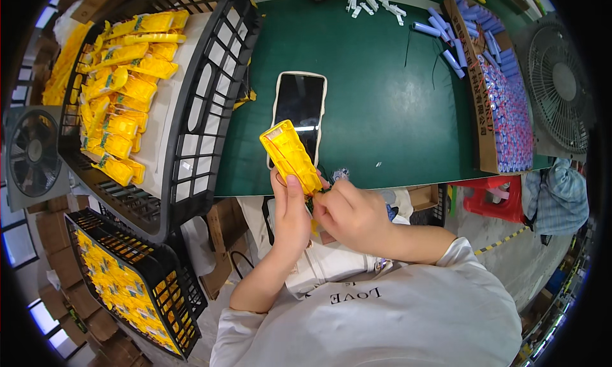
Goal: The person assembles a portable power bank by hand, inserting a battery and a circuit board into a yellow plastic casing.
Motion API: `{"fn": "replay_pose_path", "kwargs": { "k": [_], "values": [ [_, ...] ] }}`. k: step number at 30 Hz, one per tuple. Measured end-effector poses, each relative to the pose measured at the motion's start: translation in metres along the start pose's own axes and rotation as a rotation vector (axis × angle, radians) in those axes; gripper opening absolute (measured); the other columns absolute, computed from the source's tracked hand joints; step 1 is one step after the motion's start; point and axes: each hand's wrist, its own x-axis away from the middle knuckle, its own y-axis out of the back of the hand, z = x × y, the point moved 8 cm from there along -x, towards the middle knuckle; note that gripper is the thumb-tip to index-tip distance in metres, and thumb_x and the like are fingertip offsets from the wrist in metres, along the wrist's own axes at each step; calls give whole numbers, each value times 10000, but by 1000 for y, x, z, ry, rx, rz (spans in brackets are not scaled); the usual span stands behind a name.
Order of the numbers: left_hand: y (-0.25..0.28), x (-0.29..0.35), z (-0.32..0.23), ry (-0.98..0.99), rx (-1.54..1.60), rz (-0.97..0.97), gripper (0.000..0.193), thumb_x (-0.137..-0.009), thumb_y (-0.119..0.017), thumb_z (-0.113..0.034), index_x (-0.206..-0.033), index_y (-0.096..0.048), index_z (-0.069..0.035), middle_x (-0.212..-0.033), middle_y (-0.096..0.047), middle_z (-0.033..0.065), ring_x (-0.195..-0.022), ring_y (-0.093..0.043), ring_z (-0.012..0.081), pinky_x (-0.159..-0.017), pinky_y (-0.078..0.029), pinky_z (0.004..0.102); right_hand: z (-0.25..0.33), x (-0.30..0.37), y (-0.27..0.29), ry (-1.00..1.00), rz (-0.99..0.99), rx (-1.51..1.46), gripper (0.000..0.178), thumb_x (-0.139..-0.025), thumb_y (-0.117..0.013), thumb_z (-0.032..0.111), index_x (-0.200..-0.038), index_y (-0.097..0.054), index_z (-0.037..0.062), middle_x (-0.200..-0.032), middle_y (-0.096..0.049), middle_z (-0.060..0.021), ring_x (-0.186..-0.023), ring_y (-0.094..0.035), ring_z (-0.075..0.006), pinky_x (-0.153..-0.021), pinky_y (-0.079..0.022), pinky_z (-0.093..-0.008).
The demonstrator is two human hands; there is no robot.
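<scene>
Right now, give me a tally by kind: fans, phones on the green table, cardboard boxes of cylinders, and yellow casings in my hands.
Fans: 2
Phone: 1
Cardboard box of cylinders: 1
Yellow casing in your left hand: 1
Total: 5

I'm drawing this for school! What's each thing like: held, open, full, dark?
Yellow casing: tilted, in the left hand
Right hand: fingers curled at the casing's lower end
Phone: lying flat, screen dark, partly hidden
Upper crate: open, holding yellow parts
Lower crate: filled with more
Cardboard box: open, packed full
Loose cylinders: lying on the green table
White pieces: scattered
Right fan: can't tell if spinning
</scene>
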Motion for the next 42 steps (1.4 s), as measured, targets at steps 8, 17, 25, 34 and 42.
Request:
{"fn": "replay_pose_path", "kwargs": {
  "k": [8, 17, 25, 34, 42],
  "values": [
    [1, 3, 6, 138, 270, 50, 358, -844, -491, -118, -1170, -359, -47, -1098, -516, 123, -979, -519, 196, -896, -387, 332, -2, 0, 1, -7, -34, -92, 191, -638, -676, 27, -713, -506, 70, -656, -449, -52, -449, -496, -172, -393, -413, -275],
    [-4, 3, 15, 242, 248, 51, 369, -939, -427, -246, -1238, -300, -70, -1123, -485, 97, -1069, -485, 192, -902, -413, 351, -20, -4, -3, -149, -13, -214, 180, -691, -637, 56, -700, -457, 48, -671, -441, -73, -516, -511, -224, -444, -433, -313],
    [-10, 8, 36, 496, 408, 119, 383, -956, -347, -324, -1270, -338, -105, -1205, -454, 45, -1121, -455, 169, -939, -372, 358, -29, -5, -7, -161, -5, -169, 171, -672, -651, 5, -716, -489, 37, -661, -453, -72, -524, -503, -214, -448, -418, -308],
    [1, -2, 22, 200, 195, 73, 486, -944, -326, -411, -1284, -238, -75, -1171, -435, 92, -1098, -435, 178, -942, -341, 323, -38, -6, -1, -248, 3, -437, 147, -728, -623, 42, -868, -581, 35, -782, -517, -80, -627, -543, -223, -528, -438, -305],
    [2, -2, 3, -182, -277, 82, 620, -911, -183, -538, -1332, -145, -84, -1177, -428, 88, -1051, -484, 184, -902, -399, 312, -35, -13, -6, -223, 76, -531, 220, -709, -675, 10, -923, -633, 39, -820, -520, -65, -660, -533, -139, -555, -446, -238]
  ]
}}
